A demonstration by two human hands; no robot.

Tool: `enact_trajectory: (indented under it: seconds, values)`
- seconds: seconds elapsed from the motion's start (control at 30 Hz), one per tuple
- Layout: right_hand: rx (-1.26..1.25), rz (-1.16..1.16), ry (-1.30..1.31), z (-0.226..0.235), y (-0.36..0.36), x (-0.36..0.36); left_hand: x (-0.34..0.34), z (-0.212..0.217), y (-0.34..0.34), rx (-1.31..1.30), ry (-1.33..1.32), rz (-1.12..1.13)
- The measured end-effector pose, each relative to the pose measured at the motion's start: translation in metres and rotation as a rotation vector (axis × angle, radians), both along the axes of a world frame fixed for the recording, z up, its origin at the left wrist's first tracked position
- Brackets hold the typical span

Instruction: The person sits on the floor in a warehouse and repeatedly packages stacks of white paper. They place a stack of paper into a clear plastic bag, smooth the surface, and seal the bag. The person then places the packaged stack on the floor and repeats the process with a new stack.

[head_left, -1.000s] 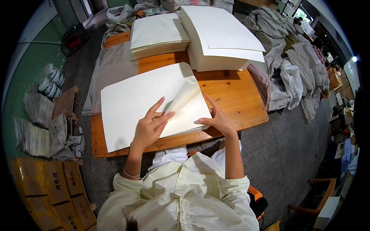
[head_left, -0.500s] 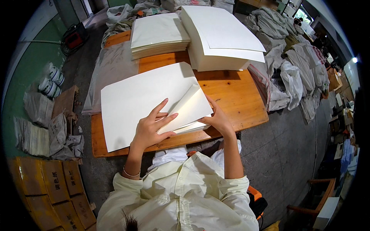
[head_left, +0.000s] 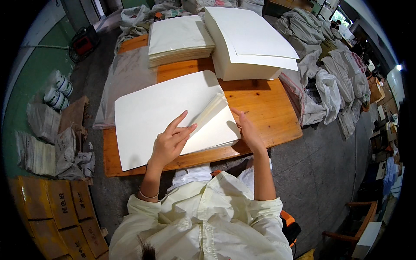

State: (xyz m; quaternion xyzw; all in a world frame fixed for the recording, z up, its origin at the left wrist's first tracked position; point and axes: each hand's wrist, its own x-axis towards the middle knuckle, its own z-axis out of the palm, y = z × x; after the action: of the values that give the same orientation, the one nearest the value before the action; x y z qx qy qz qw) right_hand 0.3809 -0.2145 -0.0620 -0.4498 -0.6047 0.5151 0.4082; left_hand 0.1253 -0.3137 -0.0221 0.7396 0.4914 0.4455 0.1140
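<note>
A stack of large white paper sheets lies on the wooden table before me, its near right corner partly turned back in a thin curled bundle. My left hand holds this curled flap at its lower end; the index finger stretches out over the paper and the thumb is hidden. Beside the stack's right edge is my right hand, its fingers extended and apart, with the thumb and fingertips close to the sheet edges. Whether they touch the edges is hard to tell.
Behind the sheets stand a tall block of white paper and a lower paper pile. Clear plastic covers the wooden table's left side. Grey sacks lie to the right; cartons are stacked at lower left.
The turned-back bundle looks thicker and narrower, and more of the sheet under it shows. My right hand has released the corner and its fingers have straightened. My left thumb has gone out of sight.
</note>
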Motion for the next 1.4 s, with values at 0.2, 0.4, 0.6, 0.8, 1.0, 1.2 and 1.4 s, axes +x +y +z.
enact_trajectory:
  seconds: [0.2, 0.4, 0.6, 0.8, 1.0, 1.2, 1.4]
  values:
    - [-0.065, 0.015, -0.068, 0.049, 0.021, -0.003, -0.005, -0.005, -0.001, 0.003, 0.006, 0.034]
    - [-0.685, 0.171, 0.428, 0.045, 0.056, -0.027, -0.003, -0.009, -0.001, -0.033, -0.148, -0.058]
    - [-0.503, 0.211, 0.354, 0.059, 0.08, -0.04, -0.007, 0.002, -0.007, -0.106, -0.073, -0.106]
    - [-0.455, 0.316, -0.119, 0.051, 0.091, -0.051, -0.01, 0.009, -0.011, -0.119, -0.161, -0.083]
    - [0.091, 0.257, 0.115, 0.083, 0.045, -0.033, -0.093, 0.022, -0.023, 0.201, -0.372, 0.688]
    - [0.357, 0.217, 0.438, 0.119, 0.007, -0.014, -0.179, 0.082, -0.01, -0.034, -1.097, 0.089]
    - [0.21, 0.173, 0.457, 0.085, 0.004, -0.005, -0.149, 0.076, -0.014, 0.084, -0.918, 0.375]
